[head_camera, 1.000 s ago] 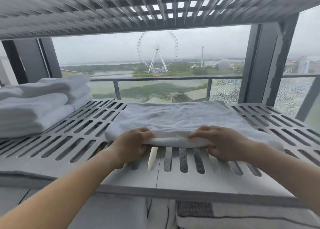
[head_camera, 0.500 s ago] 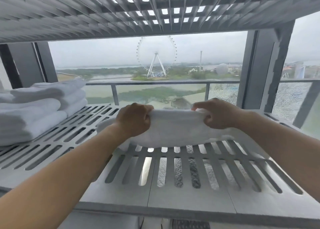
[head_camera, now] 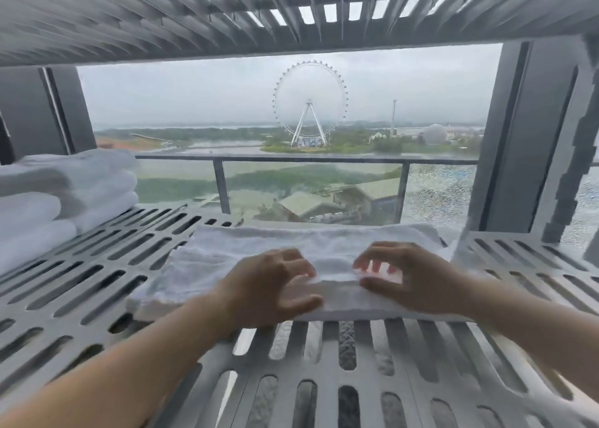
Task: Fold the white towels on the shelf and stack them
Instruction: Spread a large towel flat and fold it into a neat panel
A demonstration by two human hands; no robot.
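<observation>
A white towel (head_camera: 223, 259) lies folded in a long strip across the grey slatted shelf (head_camera: 97, 285), its near fold towards me. Over the towel's near middle is my left hand (head_camera: 272, 288), fingers spread and loosely bent, thumb against the front fold. Beside it, my right hand (head_camera: 411, 278) hovers just above the towel with fingers loosely curled and thumb stretched out, gripping nothing. A stack of folded white towels (head_camera: 64, 194) sits at the shelf's far left, apart from both hands.
Another slatted shelf (head_camera: 227, 22) hangs close overhead. Grey uprights (head_camera: 522, 135) stand at the back right and back left. Behind the shelf is a railing (head_camera: 291, 160) and a window view. Bare slats lie between the stack and the towel.
Both hands carried the towel's near edge up and over to the far side, laid it down as a fold, and let go. The towel now lies narrower.
</observation>
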